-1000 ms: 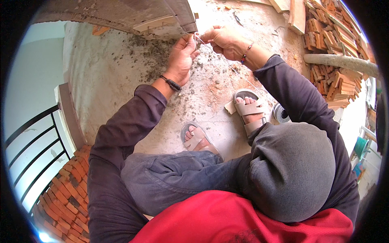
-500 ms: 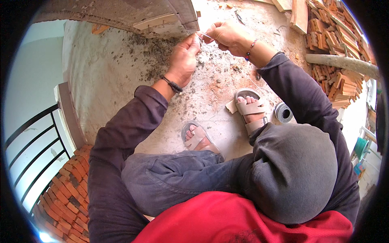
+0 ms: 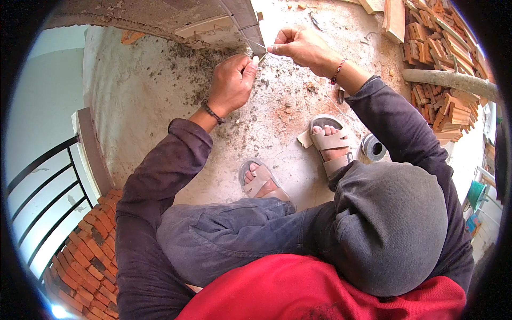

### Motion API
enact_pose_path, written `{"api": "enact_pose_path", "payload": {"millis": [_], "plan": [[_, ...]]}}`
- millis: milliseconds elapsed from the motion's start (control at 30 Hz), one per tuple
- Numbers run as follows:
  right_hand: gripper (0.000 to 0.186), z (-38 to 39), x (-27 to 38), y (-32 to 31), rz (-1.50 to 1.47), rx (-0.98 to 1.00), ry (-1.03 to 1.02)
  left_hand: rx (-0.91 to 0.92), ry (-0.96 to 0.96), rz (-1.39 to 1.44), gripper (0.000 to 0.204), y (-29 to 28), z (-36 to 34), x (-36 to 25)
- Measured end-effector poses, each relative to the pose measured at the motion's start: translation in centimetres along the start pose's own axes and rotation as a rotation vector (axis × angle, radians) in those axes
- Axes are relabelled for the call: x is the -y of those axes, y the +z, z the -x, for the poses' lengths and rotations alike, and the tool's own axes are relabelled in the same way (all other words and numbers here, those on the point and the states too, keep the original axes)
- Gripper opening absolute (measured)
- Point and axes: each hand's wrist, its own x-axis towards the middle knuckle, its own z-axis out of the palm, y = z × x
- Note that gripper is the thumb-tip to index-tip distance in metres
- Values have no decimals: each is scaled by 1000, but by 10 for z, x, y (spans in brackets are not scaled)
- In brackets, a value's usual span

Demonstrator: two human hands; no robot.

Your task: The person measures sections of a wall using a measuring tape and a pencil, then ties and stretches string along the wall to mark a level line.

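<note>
My left hand (image 3: 233,81) is closed, its thumb uppermost, just below the lower corner of a rough concrete edge (image 3: 144,24). My right hand (image 3: 305,50) pinches a thin pale string (image 3: 261,57) between thumb and forefinger, a little to the right of that corner. The string spans the short gap to my left thumb, and a thin line also slants up to the corner. How the left fingers grip their end is hidden. A wooden strip (image 3: 205,26) lies against the concrete edge close by.
Mortar crumbs litter the floor (image 3: 160,101). A grey tape roll (image 3: 373,148) stands beside my right sandal (image 3: 329,140). Split bricks (image 3: 450,112) are piled at the right under a pole (image 3: 448,81). More bricks (image 3: 88,256) and a black railing (image 3: 45,197) are at the left.
My hands have moved apart: the left drew down and left, the right slightly right. A short length of string now shows between them.
</note>
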Motion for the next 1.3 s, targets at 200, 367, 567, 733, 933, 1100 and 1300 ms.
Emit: {"api": "enact_pose_path", "payload": {"millis": [200, 367, 567, 733, 933, 1100, 1300], "plan": [[24, -14, -3, -23, 47, -30, -142, -33, 52, -66, 34, -14, 4, 21], [25, -30, -10, -30, 104, -26, -210, -122, 157, -162, 31, -27, 2, 35], [24, -25, 14, -44, 319, -87, -159, -119, 121, -142, 33, -39, -7, 40], [21, -15, -20, -26, 120, -200, -241, -118, 36, -77, 35, -31, 5, 29], [14, 22, -26, 17, 112, -289, -282, -135, 4, 61, 32, 11, 32, -25], [23, 28, -13, 27, 206, -281, -363, -194, 270, 70, 23, 35, 13, -40], [23, 22, -9, 27, 146, -226, -323, -135, 180, 104, 14, 35, 13, -34]]}}
